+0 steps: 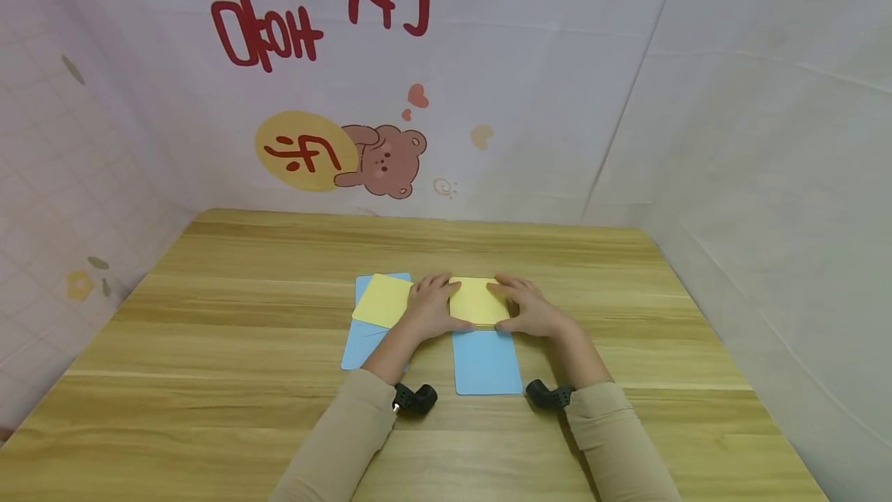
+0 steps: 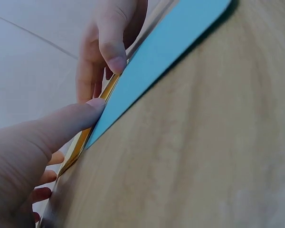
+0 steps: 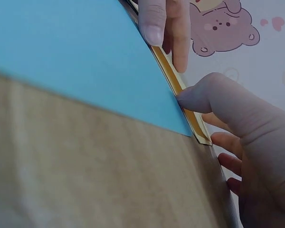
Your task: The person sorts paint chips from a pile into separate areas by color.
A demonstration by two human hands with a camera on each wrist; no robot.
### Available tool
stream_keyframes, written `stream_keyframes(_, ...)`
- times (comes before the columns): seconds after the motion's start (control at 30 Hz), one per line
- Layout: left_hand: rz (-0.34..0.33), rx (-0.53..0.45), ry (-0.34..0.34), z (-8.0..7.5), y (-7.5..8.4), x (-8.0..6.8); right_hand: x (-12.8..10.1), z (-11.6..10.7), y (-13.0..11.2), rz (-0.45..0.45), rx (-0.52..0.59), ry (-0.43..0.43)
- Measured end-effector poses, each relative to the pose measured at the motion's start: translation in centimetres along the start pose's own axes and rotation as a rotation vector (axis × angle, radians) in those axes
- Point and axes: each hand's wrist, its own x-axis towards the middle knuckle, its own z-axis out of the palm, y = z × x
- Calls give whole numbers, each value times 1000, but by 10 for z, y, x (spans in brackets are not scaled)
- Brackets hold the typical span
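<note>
Head view, past the table's (image 1: 209,347) centre toward 12 o'clock: yellow sticky-note pad (image 1: 477,300) set on the far end of a blue card (image 1: 485,361), card running toward 6 o'clock.

Left hand (image 1: 433,307): placed at the pad's 9 o'clock side, fingers loosely bent along that edge, thumb laid at the near edge; partly open, pinching the pad's edge rather than wrapped round it. Left wrist view: thumb tip (image 2: 92,107) pressed on the seam between pad edge (image 2: 78,145) and blue card (image 2: 166,52).

Right hand (image 1: 531,308): mirrored at the pad's 3 o'clock side, fingers gently curled over the edge, thumb at the near corner; likewise half open, gripping only the pad. Right wrist view: thumb tip (image 3: 192,97) pressed against the pad's layered side (image 3: 190,114) just above the blue card (image 3: 71,61).

Toward 9 o'clock of the left hand: second yellow pad (image 1: 383,300) lying tilted on a second blue card (image 1: 361,343), touched by neither hand so far as shown.

Backdrop at 12 o'clock: wall sheet with a bear drawing (image 1: 386,161) and red lettering (image 1: 265,31).
</note>
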Motion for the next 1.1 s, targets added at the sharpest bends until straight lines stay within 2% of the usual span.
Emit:
stream_keyframes(0.23,19,-45,14,-5,-5,-3,-2,0,-3,29,24,26)
stream_keyframes(0.4,32,-103,34,-16,-14,-9,-3,1,-11,32,23,102)
stream_keyframes(0.6,69,-141,40,-32,-26,-18,2,6,-29,13,-34,184)
stream_keyframes(0.87,96,-110,30,-49,-45,-29,12,20,-58,7,-45,272)
stream_keyframes(1.1,118,-81,15,-61,-68,-38,22,37,-82,29,-95,304)
